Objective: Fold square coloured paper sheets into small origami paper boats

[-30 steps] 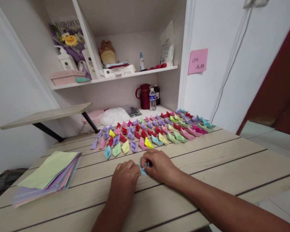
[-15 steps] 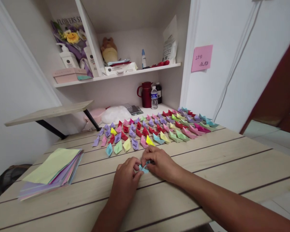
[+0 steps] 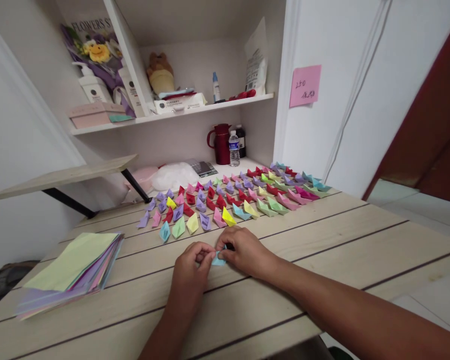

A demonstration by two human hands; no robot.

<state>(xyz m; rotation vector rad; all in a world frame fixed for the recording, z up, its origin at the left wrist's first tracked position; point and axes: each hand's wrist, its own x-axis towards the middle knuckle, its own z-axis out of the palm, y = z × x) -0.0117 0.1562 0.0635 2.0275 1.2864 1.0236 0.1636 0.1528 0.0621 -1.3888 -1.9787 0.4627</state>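
Observation:
Between my hands is a small piece of light blue folded paper (image 3: 218,259), low over the wooden table. My left hand (image 3: 193,261) pinches its left side between thumb and fingers. From the right, my right hand (image 3: 242,248) grips it, with thumb and index finger closed on the upper edge. The fingers hide much of the paper, so its exact folded shape cannot be made out. Just beyond my hands stand several rows of small folded paper boats (image 3: 242,212) in many colours. A yellow boat (image 3: 228,217) is nearest my right hand.
A fanned stack of coloured paper sheets (image 3: 75,265) lies at the left of the slatted table (image 3: 142,305). Behind it stands a raised wooden shelf (image 3: 63,172) on black legs. A red jug (image 3: 222,145) and a water bottle (image 3: 234,149) stand at the back.
The view has shifted slightly, moving the scene left. Both hands still hold the blue paper; my fingers have shifted on it, and its visible part looks flatter and smaller.

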